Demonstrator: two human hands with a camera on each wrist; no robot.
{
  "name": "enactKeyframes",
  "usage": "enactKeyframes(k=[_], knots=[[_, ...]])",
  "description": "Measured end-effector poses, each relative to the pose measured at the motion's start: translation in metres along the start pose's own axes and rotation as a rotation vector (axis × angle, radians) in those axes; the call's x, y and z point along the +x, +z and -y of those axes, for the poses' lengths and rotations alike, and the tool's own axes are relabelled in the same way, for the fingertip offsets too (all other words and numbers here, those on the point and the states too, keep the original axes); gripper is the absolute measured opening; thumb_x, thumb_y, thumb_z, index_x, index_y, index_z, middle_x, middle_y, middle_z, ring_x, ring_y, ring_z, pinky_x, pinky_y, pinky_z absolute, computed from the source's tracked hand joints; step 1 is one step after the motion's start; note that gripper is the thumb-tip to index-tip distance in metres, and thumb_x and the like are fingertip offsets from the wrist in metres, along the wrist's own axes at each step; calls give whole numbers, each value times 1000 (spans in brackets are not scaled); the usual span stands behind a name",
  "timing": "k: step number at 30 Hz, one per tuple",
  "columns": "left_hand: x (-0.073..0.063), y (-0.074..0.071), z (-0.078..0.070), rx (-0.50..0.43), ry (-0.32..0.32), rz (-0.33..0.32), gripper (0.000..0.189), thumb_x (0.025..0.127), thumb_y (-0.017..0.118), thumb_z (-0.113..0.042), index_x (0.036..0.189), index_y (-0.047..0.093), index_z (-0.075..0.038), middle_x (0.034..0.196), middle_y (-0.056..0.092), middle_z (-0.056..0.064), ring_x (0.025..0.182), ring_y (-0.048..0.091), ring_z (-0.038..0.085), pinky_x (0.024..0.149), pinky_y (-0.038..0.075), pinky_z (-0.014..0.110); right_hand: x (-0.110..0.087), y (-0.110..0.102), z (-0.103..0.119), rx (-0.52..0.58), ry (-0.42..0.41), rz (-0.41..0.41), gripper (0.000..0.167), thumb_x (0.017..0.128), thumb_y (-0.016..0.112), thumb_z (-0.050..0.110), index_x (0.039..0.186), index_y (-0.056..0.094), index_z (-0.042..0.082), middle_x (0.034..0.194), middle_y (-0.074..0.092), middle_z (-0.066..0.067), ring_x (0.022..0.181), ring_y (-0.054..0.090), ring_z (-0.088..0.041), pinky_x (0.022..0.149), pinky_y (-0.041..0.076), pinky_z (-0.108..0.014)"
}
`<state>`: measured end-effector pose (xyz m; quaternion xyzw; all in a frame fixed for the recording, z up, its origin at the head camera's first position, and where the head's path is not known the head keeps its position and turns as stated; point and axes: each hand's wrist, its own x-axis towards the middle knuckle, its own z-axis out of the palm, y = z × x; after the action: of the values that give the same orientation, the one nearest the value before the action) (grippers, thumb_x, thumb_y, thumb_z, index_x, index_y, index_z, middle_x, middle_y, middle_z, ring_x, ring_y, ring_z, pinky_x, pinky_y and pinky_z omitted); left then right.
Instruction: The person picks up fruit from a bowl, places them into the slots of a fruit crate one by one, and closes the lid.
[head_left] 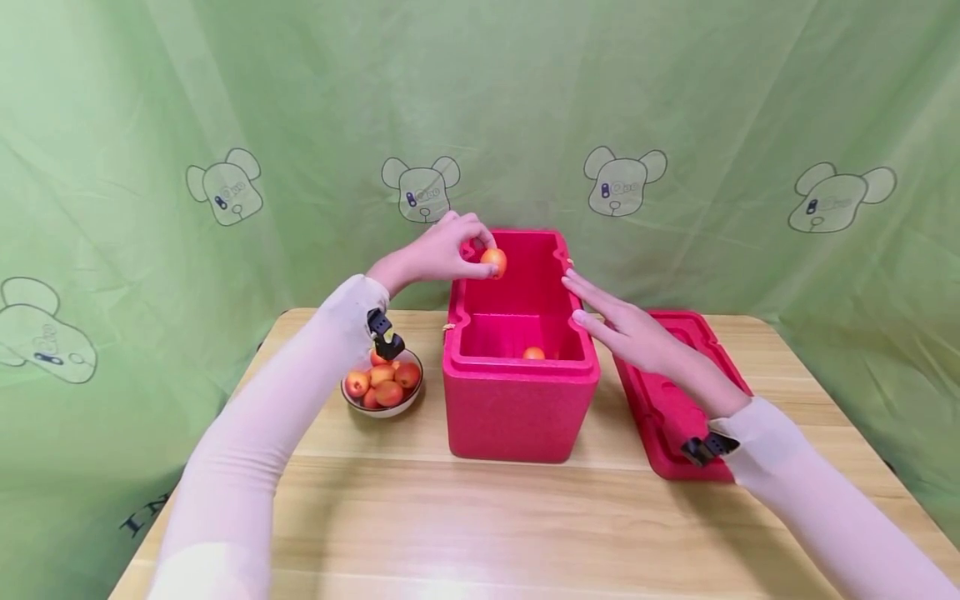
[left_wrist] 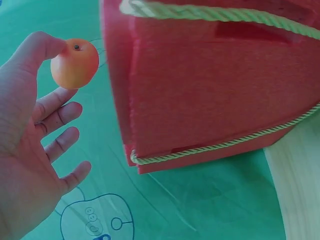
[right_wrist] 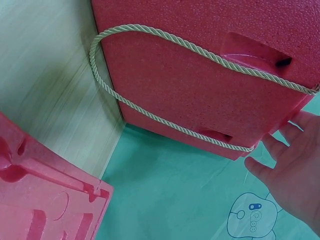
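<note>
A round orange-red fruit [head_left: 494,262] with a small dark stem dimple is pinched between thumb and finger of my left hand [head_left: 453,250]. That hand is over the left rim of a tall red foam box [head_left: 517,412], whose top is uncovered. Inside the box, another orange-red fruit [head_left: 534,353] lies at the bottom, partly hidden by the front wall. My right hand [head_left: 626,329] has its fingers straight, with fingertips right at the box's right rim. In the left wrist view, the pinched fruit [left_wrist: 75,64] shows beside the box wall, the other fingers spread below.
Left of the box, a white bowl [head_left: 395,409] with a dark rim holds several similar fruits. The red lid [head_left: 686,400] lies on the wooden table [head_left: 450,517] to the right. A twisted rope [right_wrist: 165,35] hangs on the box's side. Green cloth [head_left: 517,100] stands behind.
</note>
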<state>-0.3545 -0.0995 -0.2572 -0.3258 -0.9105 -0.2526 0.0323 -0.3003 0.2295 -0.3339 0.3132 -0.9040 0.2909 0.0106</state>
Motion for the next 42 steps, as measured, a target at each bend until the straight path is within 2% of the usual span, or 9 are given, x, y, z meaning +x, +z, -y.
enactKeyframes(k=[5, 12, 17, 24, 32, 37, 42], knots=[[-1, 7, 1, 25, -6, 25, 34, 91, 74, -36, 115, 67, -12, 116, 59, 8, 113, 44, 31, 90, 39, 35, 0, 0, 0, -3, -4, 5, 64, 105, 50, 40, 163, 24, 29, 171, 15, 8, 158, 20, -25, 117, 33, -62], [-1, 2, -3, 22, -12, 31, 37, 91, 74, -36, 119, 65, -13, 118, 58, 5, 116, 45, 27, 95, 40, 37, 1, 0, -2, -11, -12, 2, 64, 106, 50, 41, 163, 23, 31, 172, 15, 7, 158, 20, -25, 116, 33, -62], [-1, 1, -2, 21, -8, 33, 36, 91, 74, -36, 118, 65, -14, 115, 57, 2, 115, 45, 27, 95, 41, 36, 1, 0, -3, -13, -10, 1, 64, 105, 50, 41, 162, 23, 33, 171, 15, 9, 158, 19, -25, 117, 33, -61], [-5, 4, 1, 24, -30, 39, 35, 91, 74, -35, 118, 65, -14, 113, 57, 2, 115, 46, 27, 95, 39, 37, 1, 0, -3, -15, -11, 7, 64, 105, 50, 42, 163, 23, 30, 171, 14, 9, 158, 19, -25, 117, 33, -61], [-9, 2, 2, 28, -25, 34, 36, 91, 73, -35, 118, 66, -12, 111, 57, 5, 114, 45, 30, 93, 37, 38, 0, 0, -2, -1, 8, 8, 66, 105, 50, 44, 163, 22, 33, 171, 13, 12, 158, 19, -23, 114, 37, -62], [-13, 1, 9, 19, -23, 18, 34, 91, 73, -33, 117, 65, -12, 111, 58, 9, 109, 45, 28, 92, 38, 37, 0, 1, -2, -15, -3, 1, 65, 105, 50, 42, 163, 22, 31, 171, 13, 11, 158, 20, -25, 116, 34, -62], [-22, -1, 22, 18, -33, -16, 35, 90, 74, -32, 117, 66, -11, 116, 61, 8, 110, 45, 23, 97, 39, 40, 1, 1, -2, -12, -4, 0, 65, 105, 50, 42, 163, 22, 32, 171, 13, 11, 158, 20, -26, 115, 35, -63]])
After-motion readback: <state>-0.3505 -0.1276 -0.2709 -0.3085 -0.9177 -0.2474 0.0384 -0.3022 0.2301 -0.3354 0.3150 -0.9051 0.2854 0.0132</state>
